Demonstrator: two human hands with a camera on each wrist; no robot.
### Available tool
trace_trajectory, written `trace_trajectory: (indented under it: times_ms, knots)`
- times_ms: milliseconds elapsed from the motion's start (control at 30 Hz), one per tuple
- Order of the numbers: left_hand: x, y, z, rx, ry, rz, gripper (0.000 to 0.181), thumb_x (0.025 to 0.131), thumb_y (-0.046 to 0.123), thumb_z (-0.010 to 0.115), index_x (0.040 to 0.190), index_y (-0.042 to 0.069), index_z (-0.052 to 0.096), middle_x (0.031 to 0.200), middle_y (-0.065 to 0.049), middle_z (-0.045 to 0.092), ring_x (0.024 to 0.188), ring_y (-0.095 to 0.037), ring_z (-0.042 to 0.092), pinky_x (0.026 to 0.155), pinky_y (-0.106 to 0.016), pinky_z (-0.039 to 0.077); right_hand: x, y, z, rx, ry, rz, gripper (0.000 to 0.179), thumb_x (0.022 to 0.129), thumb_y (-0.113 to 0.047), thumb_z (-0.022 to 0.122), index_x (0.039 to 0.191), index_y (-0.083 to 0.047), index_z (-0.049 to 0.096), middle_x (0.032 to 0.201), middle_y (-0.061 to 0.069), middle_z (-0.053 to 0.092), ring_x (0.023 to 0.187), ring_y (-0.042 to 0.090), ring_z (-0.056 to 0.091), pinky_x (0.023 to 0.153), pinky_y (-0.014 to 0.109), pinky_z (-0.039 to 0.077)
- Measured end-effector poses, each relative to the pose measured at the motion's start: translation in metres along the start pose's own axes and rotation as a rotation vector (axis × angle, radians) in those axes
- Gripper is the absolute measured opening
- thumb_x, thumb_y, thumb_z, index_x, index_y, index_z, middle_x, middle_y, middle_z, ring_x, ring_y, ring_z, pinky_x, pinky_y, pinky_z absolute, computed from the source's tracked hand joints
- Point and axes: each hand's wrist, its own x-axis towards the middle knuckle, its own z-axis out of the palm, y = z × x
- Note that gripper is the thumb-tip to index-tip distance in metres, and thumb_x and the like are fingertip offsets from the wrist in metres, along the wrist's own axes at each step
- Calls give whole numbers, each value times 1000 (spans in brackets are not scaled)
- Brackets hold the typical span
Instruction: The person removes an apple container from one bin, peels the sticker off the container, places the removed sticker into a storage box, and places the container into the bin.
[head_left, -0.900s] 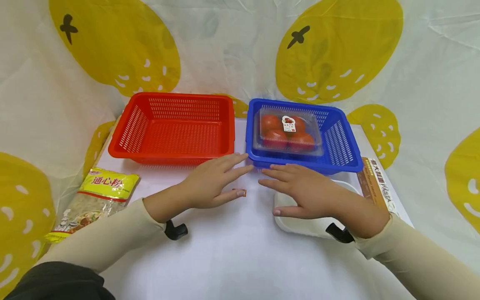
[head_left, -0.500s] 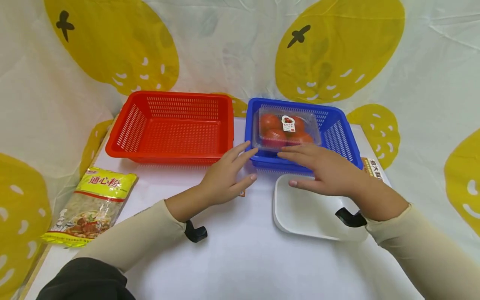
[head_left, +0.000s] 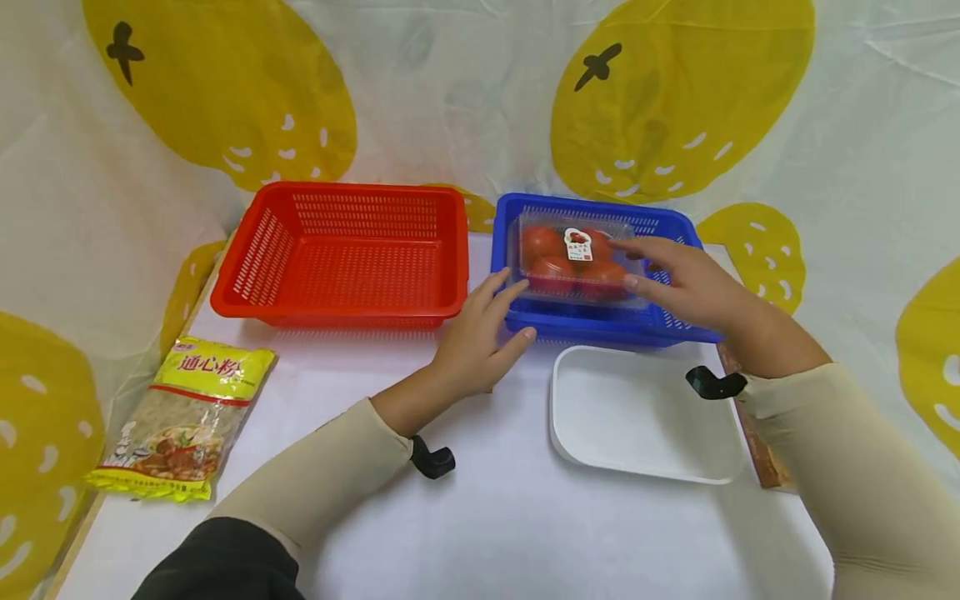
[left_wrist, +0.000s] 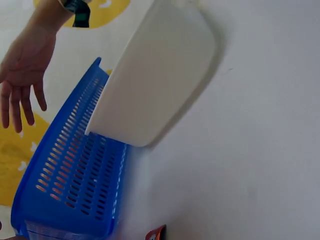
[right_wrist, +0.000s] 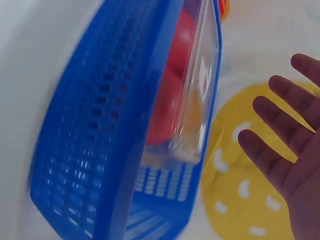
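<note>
My right hand point(head_left: 693, 283) hovers over the right end of the blue basket point(head_left: 607, 332), fingers spread and reaching toward a clear plastic box of tomatoes point(head_left: 551, 273) inside it. In the right wrist view that hand point(right_wrist: 295, 135) shows straight fingers apart from the basket, nothing in them. The tomato box has a white label on its lid and sits toward the basket's left. Near the basket's front left corner is my left hand point(head_left: 476, 346), its fingers extended and holding nothing. A white rectangular tub point(head_left: 645, 412) stands in front of the blue basket.
A red basket point(head_left: 360, 275) stands back left, beside the blue one. The yellow-topped pasta bag point(head_left: 187, 412) lies at the table's left edge. Partly behind the right arm, a brown box point(head_left: 765, 467) lies right of the tub. A small red-orange item point(left_wrist: 156, 233) lies on the table.
My right hand has moved from above the white tub up and right to the tomato box's right end. My left hand has shifted right and slightly forward toward the blue basket's corner.
</note>
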Motion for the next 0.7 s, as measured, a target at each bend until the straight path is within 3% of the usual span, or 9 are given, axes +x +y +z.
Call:
trace_trajectory:
  times_ms: [200, 267, 300, 467, 533, 700]
  knots:
    - [9, -3, 14, -52, 69, -74, 68, 104, 45, 54, 163, 13, 43, 174, -16, 26, 161, -32, 24, 117, -68, 38, 14, 28, -7, 150, 41, 180, 59, 112, -36, 54, 165, -12, 42, 162, 22, 45, 142, 48, 44, 113, 74, 38]
    - [12, -3, 18, -65, 97, -83, 67, 104, 43, 54, 162, 11, 44, 173, -17, 27, 160, -33, 24, 119, -67, 35, 18, 39, -9, 228, 51, 255, 62, 113, -43, 51, 166, -14, 40, 165, 20, 43, 145, 46, 42, 115, 72, 37]
    - [13, -3, 20, -73, 110, -91, 67, 104, 42, 55, 162, 12, 44, 173, -17, 27, 160, -33, 24, 120, -67, 34, 19, 45, -10, 270, 64, 275, 63, 113, -45, 49, 166, -13, 39, 164, 19, 43, 145, 40, 44, 117, 64, 40]
    - [21, -6, 26, -108, 150, -149, 64, 105, 38, 55, 162, 13, 44, 174, -15, 25, 161, -32, 23, 123, -66, 30, 31, 72, -14, 425, 94, 340, 66, 114, -50, 42, 168, -13, 34, 166, 18, 40, 146, 36, 44, 117, 54, 44]
    - [22, -9, 29, -114, 156, -162, 62, 105, 36, 56, 161, 13, 45, 174, -15, 25, 161, -31, 24, 123, -65, 30, 34, 80, -15, 448, 89, 356, 68, 114, -53, 39, 169, -14, 32, 168, 18, 38, 148, 40, 41, 117, 55, 44]
    - [24, -13, 36, -105, 165, -158, 59, 105, 33, 57, 160, 12, 48, 174, -16, 26, 161, -33, 25, 123, -64, 30, 35, 99, -13, 481, 72, 393, 72, 113, -55, 37, 169, -12, 29, 169, 19, 35, 149, 41, 39, 110, 36, 52]
